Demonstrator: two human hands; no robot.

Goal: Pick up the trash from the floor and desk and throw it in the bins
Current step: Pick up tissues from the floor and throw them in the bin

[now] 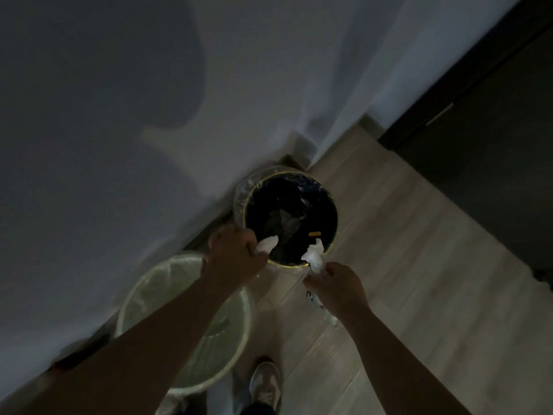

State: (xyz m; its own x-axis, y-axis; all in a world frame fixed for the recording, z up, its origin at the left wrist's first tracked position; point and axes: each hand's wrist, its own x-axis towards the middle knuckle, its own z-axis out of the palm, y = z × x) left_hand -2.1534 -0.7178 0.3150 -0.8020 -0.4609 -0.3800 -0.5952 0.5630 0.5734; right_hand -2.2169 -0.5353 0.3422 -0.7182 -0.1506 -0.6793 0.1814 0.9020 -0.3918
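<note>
- A shoe (265,384) stands on the pale wood floor (404,280) at the bottom edge, nearest the camera.
- Beside it to the left, against the wall (119,145), sits a pale green bin (241,330) with a clear liner; the left forearm crosses over it, and what lies inside is too dim to tell.
- The left hand (232,253) is curled into a fist, fingers together and clamped on a white crumpled tissue (267,244) that sticks out past the knuckles over the near rim of the black bin (329,205).
- The right hand (336,287) pinches a second white wad of paper (314,256) between closed fingertips; the wad points up from the fingers over the same rim, and a printed scrap (314,299) hangs beneath the palm.
- The black bin, farther off in the corner, has a yellow rim and a clear liner folded over its edge; inside lie dark crumpled material and a small orange piece (314,234) near the front.
- A dark door (478,145) stands beyond on the right.
</note>
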